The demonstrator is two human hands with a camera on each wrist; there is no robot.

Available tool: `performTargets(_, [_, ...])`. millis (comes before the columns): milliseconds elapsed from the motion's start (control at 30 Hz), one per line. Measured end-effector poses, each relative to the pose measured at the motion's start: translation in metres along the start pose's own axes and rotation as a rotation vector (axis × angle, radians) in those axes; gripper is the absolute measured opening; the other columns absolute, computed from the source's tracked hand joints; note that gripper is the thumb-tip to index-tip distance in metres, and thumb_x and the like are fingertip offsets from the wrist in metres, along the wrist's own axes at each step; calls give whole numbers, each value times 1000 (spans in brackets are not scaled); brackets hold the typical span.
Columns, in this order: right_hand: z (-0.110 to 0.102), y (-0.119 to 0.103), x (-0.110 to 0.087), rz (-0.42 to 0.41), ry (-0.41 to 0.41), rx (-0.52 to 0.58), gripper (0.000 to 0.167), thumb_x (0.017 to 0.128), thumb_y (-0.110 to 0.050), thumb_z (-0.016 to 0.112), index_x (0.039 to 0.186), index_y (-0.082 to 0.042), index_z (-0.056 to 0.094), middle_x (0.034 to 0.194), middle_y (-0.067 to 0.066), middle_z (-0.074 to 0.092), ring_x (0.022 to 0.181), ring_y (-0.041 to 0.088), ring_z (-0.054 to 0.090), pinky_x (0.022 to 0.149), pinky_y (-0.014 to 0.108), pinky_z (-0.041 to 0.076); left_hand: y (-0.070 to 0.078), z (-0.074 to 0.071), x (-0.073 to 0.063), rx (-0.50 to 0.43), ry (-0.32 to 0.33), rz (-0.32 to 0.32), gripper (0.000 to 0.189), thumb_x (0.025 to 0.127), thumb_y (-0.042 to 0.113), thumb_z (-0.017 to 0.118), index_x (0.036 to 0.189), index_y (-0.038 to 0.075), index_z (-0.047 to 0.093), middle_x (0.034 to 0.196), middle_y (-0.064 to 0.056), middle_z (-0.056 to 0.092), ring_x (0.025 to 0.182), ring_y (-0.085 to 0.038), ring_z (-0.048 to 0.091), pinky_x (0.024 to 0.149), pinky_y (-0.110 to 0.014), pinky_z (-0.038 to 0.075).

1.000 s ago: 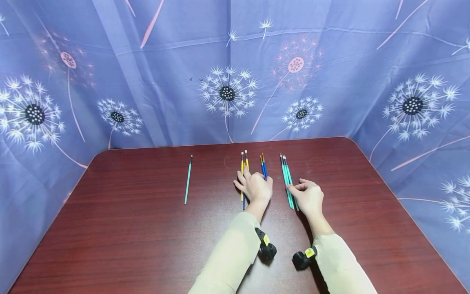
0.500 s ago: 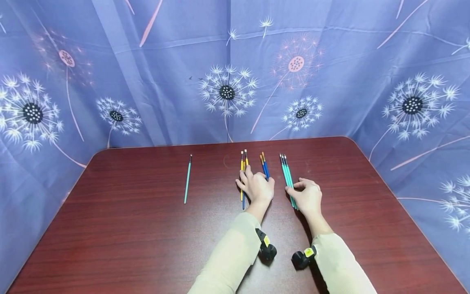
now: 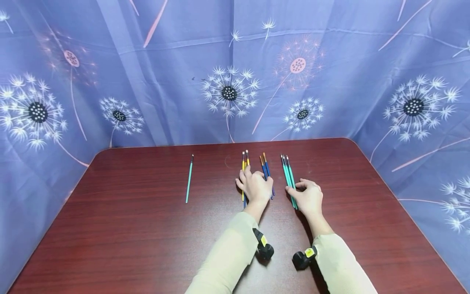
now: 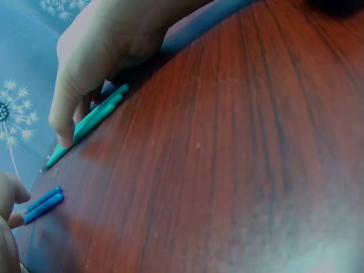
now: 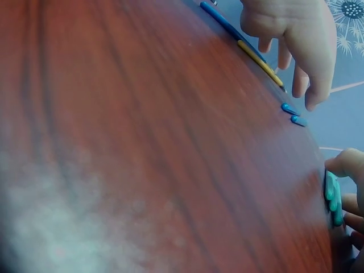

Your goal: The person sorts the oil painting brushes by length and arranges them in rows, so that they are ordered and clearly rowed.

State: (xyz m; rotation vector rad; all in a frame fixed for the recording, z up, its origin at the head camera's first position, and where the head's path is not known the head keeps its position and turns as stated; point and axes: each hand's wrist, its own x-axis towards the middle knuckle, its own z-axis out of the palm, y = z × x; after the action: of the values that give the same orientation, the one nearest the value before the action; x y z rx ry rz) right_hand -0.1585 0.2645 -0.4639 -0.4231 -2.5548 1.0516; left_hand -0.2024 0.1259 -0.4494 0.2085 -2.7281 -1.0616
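Observation:
In the head view my left hand (image 3: 257, 188) reaches over two blue paintbrushes (image 3: 267, 166), its thumb and a finger pinching their handles. The handle ends of these blue paintbrushes (image 4: 44, 206) poke out past the fingers in the left wrist view. Its other fingers spread over a group with yellow paintbrushes (image 3: 242, 195) and a blue-handled one, partly hidden by the hand. To the right, my right hand (image 3: 309, 198) holds three teal paintbrushes (image 3: 289, 173) between thumb and fingers, bristles pointing away from me. They lie side by side, close together on the table.
A single teal paintbrush (image 3: 189, 179) lies apart on the left of the dark red wooden table (image 3: 121, 228). Behind the table's far edge hangs a blue dandelion-print curtain (image 3: 165, 94). Each sleeve carries a small black wrist camera (image 3: 302, 259).
The blue paintbrushes under the left hand have shifted, and their handle ends now show beside the thumb. The right thumb has moved across the teal paintbrushes, which sit closer together.

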Motion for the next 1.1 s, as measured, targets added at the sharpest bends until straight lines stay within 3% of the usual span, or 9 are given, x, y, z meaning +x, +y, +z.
performTargets(233, [2,-2,1,-5,8,-3,35,74,-25,77,93,3,71,120,20,63,115,40,51,99,51,35,-4,-6,2,-31,20,-6,17,78,30,69,80,14,72,141,-9,48,138,-35,31,110,-60,18])
performTargets(600, [-1,-3,0,25,13,23,38,76,-29,76,99,1,70,117,19,66,109,35,60,92,47,47,-14,-18,7,-64,39,-10,19,79,30,71,88,13,73,139,-8,50,136,-33,34,111,-58,18])
performTargets(967, [-1,-15,0,45,38,56,39,80,-29,72,107,-1,67,117,17,65,109,32,60,94,43,45,-25,-28,11,-60,55,-26,20,79,27,70,93,12,72,132,-6,55,128,-28,42,110,-56,21])
performTargets(1100, [0,-24,-1,21,33,67,38,81,-28,71,107,0,67,118,19,64,109,33,60,94,44,45,-29,-31,11,-55,89,-13,19,78,25,72,90,11,72,130,-7,56,127,-29,43,109,-57,22])
